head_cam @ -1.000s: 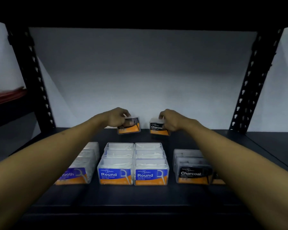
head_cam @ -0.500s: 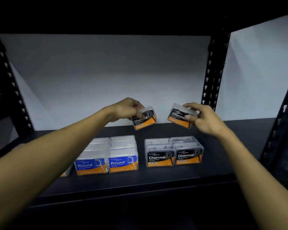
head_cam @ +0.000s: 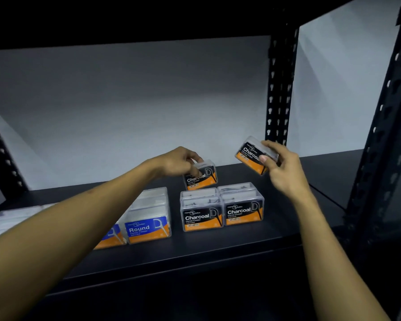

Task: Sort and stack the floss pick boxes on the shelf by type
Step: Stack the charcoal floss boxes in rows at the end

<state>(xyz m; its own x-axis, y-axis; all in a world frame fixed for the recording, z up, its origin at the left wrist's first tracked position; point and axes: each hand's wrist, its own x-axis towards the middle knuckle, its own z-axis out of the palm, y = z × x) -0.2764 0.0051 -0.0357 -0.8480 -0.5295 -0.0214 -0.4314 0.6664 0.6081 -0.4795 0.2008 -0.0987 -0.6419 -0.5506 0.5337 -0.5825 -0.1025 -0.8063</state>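
My left hand (head_cam: 177, 162) grips a black-and-orange Charcoal box (head_cam: 202, 177), held just above the back of the Charcoal group. My right hand (head_cam: 280, 163) holds a second Charcoal box (head_cam: 250, 154), tilted, higher and to the right. On the dark shelf (head_cam: 218, 249) stand two rows of Charcoal boxes, fronted by one box (head_cam: 202, 216) on the left and another box (head_cam: 243, 210) on the right. Blue-and-orange Round boxes (head_cam: 147, 225) stand to their left, partly hidden by my left forearm.
A black perforated upright (head_cam: 279, 89) stands at the shelf's back right, and another post (head_cam: 384, 140) at the front right. A white wall closes the back. More clear boxes (head_cam: 7, 218) lie at the far left. Bare shelf lies right of the Charcoal group.
Both hands lifted Charcoal boxes from the back of the shelf and carried them right. The left box has come down over the Charcoal rows; the view swung right.
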